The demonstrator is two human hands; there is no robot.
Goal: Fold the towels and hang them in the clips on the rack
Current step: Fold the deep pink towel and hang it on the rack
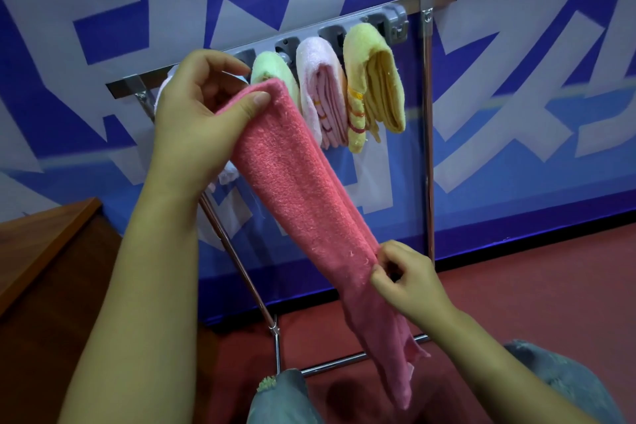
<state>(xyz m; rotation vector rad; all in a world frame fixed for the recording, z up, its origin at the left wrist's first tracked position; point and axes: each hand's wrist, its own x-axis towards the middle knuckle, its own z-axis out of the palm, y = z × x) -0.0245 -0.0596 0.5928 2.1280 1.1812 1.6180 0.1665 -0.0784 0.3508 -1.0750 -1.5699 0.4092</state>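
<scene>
Soft, even, fairly dim light is falling from above, giving a cool bluish cast; thin glints are running along the chrome rack (427, 134); the wide lens is bending and tilting lines near the edges; the floor (537, 286) and lower corners are darkening and looking slightly blurred.

So the chrome rack (428, 134) is standing on the red floor (537, 289) against the blue-and-white wall. Its grey clip bar (330, 32) is gripping three folded towels side by side: a green towel (272, 69), a pale pink towel (321, 93) and a yellow towel (375, 79), all hanging down.
</scene>
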